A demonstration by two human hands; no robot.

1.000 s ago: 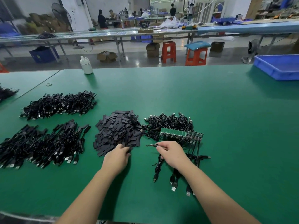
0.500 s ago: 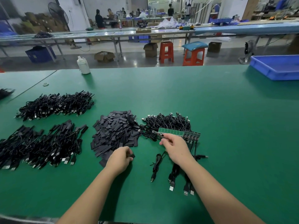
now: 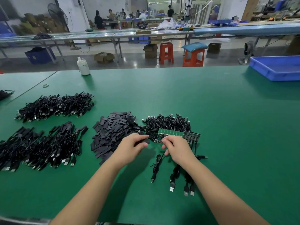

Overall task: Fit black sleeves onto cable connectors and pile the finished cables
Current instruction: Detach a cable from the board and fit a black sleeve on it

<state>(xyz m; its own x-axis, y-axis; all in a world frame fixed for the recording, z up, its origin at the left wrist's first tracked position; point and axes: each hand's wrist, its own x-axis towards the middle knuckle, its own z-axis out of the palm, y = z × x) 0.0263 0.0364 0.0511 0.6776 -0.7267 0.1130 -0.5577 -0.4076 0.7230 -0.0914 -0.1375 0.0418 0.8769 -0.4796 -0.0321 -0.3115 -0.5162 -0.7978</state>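
Head-camera view, looking forward and down over a wide green work table [image 3: 178, 98] in a factory hall. Two bare forearms are extended from the bottom edge toward the middle of the table. The left hand [image 3: 132, 146] is pinched around a small black sleeve [image 3: 145, 142], held between thumb and fingers just above the table. The right hand [image 3: 177, 147] is closed on the narrow circuit-board end of a cable connector [image 3: 157, 140], whose tip is pointed toward the sleeve with a small gap between the two. From that hand a thin black cable [image 3: 156, 164] is draped down to a USB plug lying on the table; a few more loose cables with plugs [image 3: 186, 189] are laid just beside it, partly under the right wrist. Directly behind the hands a heap of flat black sleeves [image 3: 112, 132] is seen, and to its right a tangle of unfinished cables [image 3: 168, 123] with a strip of green circuit boards [image 3: 170, 133] resting against its near edge. Well to the left, two piles of finished cables [image 3: 42, 148] and [image 3: 55, 106] are spread out. A white bottle [image 3: 83, 66] is stood near the far edge, and a blue tray [image 3: 276, 68] is set at the far right.
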